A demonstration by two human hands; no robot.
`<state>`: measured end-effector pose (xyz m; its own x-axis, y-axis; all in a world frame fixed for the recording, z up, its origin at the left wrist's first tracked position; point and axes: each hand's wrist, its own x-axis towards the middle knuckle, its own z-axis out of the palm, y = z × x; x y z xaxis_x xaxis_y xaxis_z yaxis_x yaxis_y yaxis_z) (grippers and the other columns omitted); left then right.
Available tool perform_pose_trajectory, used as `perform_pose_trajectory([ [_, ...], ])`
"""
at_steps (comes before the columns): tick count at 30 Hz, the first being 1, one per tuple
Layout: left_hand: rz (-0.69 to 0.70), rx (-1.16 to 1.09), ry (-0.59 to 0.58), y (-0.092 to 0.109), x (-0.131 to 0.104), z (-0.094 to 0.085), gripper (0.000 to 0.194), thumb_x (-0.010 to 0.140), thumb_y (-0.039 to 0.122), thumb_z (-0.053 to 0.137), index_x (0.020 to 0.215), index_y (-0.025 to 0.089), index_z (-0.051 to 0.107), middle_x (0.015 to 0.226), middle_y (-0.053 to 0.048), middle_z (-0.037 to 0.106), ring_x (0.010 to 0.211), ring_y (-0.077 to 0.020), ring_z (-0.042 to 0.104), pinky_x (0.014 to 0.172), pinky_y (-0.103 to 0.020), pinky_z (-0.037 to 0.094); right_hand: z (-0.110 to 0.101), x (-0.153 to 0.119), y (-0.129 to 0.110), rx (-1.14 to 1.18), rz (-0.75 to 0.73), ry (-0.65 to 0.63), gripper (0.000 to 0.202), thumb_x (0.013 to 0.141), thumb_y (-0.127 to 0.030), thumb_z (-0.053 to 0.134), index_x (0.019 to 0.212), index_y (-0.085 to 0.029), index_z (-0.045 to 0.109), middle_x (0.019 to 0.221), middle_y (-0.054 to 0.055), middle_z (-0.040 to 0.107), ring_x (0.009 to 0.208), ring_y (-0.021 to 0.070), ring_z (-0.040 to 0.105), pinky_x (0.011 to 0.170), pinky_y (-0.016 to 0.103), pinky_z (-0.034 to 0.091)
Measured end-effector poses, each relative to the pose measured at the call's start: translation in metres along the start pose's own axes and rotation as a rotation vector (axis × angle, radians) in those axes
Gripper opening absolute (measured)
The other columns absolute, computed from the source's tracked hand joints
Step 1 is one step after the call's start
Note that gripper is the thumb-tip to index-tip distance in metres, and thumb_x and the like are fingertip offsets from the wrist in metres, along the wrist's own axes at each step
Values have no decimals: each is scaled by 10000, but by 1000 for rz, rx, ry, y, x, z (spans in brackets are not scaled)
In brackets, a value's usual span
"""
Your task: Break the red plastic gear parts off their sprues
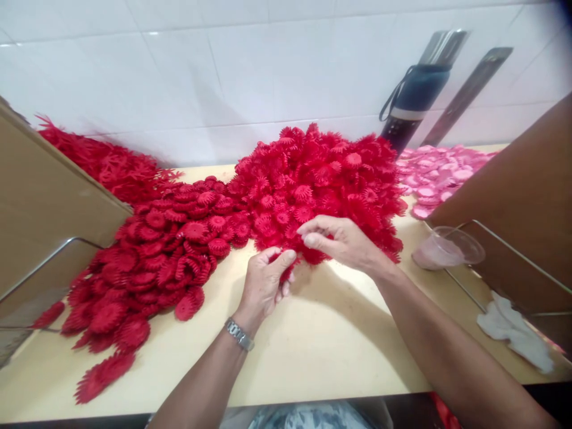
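Heap of small fringed red pieces stands on the pale tabletop, in front of the white tiled wall, and serves as the landmark here. Just in front of its near edge, the left hand has its grip closed on a red piece, held between thumb and fingers and partly hidden by them. The right hand reaches over the near edge of the heap, its thumb and forefinger brought close together; whether its grip has anything in it, I cannot tell. The two hands are near each other but apart. A metal watch circles the left wrist.

Left of the heap and touching it spreads a pile of round red discs with notched edges, some lying loose toward the front. Farther left and behind that lie spiky red cutouts, beside a brown panel. Right of the heap are pink pieces; behind its right side, a dark blue bottle with a strap and a long flat strip lean at a tilt. Right of the heap and nearer the front, a clear cup lies tipped, with a crumpled white tissue nearer still, beside another brown panel.
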<state>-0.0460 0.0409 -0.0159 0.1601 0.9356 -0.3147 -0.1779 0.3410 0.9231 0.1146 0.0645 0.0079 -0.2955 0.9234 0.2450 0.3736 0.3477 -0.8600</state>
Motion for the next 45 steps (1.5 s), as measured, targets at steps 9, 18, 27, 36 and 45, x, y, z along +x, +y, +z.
perform_pose_trajectory([
  [9, -24, -134, -111, 4, -1, -2, 451, 763, 578, 472, 714, 137, 554, 497, -6, 561, 301, -66, 430, 251, -149, 236, 6, 3, 11, -147, -22, 254, 159, 842, -205, 471, 746, -157, 588, 656, 8, 574, 605, 126, 528, 578, 245, 430],
  [18, 30, -137, -123, 0, 1, 1, 178, 674, 253, 647, 704, 109, 547, 569, -18, 614, 342, -96, 501, 284, -195, 401, -13, 6, 26, -560, -219, 518, 201, 832, -205, 508, 950, -158, 663, 1001, 98, 626, 957, 225, 545, 877, 387, 413],
  [27, -16, 8, 41, -1, 2, -1, 377, 659, 499, 654, 637, 155, 503, 372, 44, 497, 224, -56, 376, 216, -124, 187, 20, -2, -1, 219, 40, -194, 137, 788, -277, 578, 731, -153, 571, 622, -19, 565, 569, 107, 513, 522, 215, 394],
  [36, -8, -190, -143, 2, 2, -2, 389, 740, 520, 554, 758, 131, 559, 571, -22, 605, 349, -88, 493, 280, -171, 341, -8, 5, 27, -391, -54, 452, 142, 815, -224, 501, 831, -162, 628, 769, 52, 586, 730, 180, 544, 690, 312, 441],
  [45, 23, -125, -129, -3, 4, -1, 189, 695, 282, 637, 696, 122, 536, 540, -5, 595, 331, -91, 487, 275, -189, 387, -10, 4, 22, -447, -206, 475, 200, 823, -173, 503, 946, -150, 659, 894, 83, 621, 840, 185, 578, 777, 317, 465],
])
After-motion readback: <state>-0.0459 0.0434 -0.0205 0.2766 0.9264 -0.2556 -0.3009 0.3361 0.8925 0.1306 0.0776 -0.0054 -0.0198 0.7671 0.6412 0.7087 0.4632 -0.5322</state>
